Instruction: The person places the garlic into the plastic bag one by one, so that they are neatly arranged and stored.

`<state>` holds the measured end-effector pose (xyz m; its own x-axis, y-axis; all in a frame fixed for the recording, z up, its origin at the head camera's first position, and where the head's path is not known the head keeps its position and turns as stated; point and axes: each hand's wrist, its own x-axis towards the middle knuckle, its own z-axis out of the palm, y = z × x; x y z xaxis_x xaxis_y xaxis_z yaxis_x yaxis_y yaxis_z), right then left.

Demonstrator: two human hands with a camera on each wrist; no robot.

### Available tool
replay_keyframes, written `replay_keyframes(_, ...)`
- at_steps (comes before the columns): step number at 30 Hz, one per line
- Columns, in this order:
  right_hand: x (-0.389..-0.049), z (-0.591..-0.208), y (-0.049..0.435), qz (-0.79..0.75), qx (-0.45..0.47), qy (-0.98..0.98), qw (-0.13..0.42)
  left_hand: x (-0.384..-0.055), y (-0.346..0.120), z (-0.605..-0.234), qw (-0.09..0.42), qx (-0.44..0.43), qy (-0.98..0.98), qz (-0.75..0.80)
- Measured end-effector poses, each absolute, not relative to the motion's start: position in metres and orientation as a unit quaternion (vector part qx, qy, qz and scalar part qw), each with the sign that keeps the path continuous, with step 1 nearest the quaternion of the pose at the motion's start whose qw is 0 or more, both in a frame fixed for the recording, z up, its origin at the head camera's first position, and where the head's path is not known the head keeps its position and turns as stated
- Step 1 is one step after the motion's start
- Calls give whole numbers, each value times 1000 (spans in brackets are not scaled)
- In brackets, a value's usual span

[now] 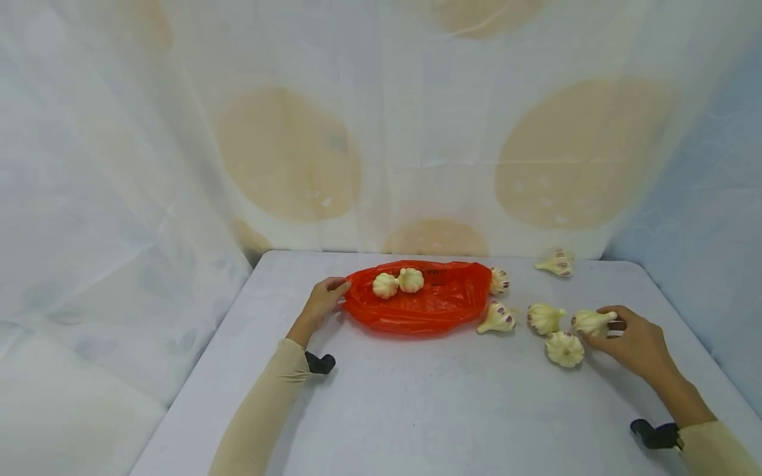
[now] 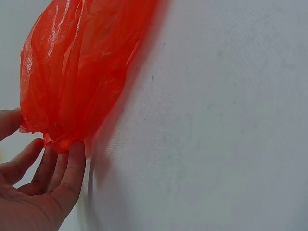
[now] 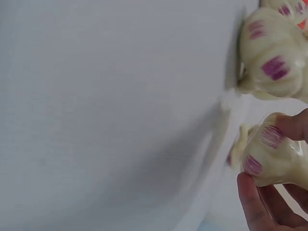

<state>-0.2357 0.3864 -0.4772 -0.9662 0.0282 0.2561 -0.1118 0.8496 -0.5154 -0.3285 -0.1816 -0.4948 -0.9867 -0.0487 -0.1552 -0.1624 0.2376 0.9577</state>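
At the left end of a red plastic bag (image 1: 452,297), my left hand (image 1: 323,299) holds its edge between thumb and fingers; the left wrist view shows the fingertips (image 2: 77,147) at the gathered plastic. Two garlic bulbs (image 1: 411,280) lie side by side on the bag. On the right, my right hand (image 1: 637,340) grips another garlic bulb (image 1: 592,322), cream with purple streaks in the right wrist view. Just left of that hand are two more bulbs, one behind (image 1: 544,318) and one in front (image 1: 564,349).
Two bulbs lie by the bag's right end, one farther back (image 1: 499,281) and one nearer (image 1: 497,318). Another bulb (image 1: 557,263) lies near the back edge of the white table (image 1: 417,410). Patterned curtains (image 1: 417,132) hang behind and at both sides.
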Motion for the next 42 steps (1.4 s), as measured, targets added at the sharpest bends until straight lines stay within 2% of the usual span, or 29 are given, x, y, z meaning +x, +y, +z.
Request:
replay_keyframes(9, -256, -439, 366, 281, 42, -946, 157, -329, -182, -495, 50, -75, 787, 610)
replay_keyframes(17, -279, -417, 326, 303, 78, -937, 154, -329, -182, -496, 50, -76, 785, 613)
replay_keyframes(31, -325, -410, 245, 325, 143, -926, 130, -331, -180, -496, 41, -78, 783, 615)
replay_keyframes(42, -350, -426, 202, 326, 206, -915, 120, -329, -179, -497, 40, -79, 788, 609)
